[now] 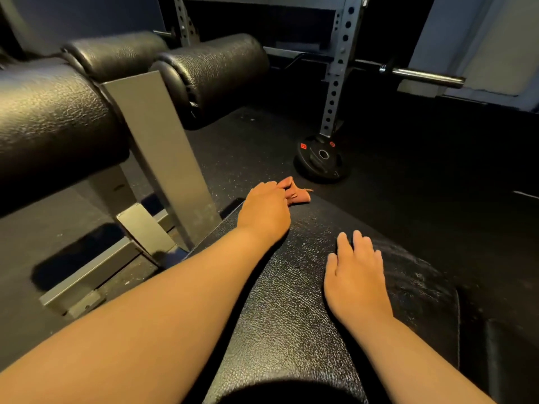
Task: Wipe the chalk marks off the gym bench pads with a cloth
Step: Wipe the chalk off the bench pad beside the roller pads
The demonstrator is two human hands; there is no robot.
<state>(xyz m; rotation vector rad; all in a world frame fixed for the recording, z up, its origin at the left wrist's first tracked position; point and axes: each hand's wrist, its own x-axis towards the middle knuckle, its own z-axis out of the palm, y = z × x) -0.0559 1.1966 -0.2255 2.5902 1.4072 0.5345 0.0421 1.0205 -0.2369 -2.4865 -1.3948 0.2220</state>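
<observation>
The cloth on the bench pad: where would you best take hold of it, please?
Take the cloth by its bunched near part, from above on the near side, where the left hand lies; its loose folds splay toward the bench pad edge.

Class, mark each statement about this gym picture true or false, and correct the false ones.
1. The left hand holds the cloth at the far end of the bench pad. True.
2. The right hand holds a second cloth. False: it lies flat on the pad, holding nothing.
3. The cloth is blue. False: it is reddish-pink.
4. A weight plate sits on the floor beside the rack upright. True.
</observation>
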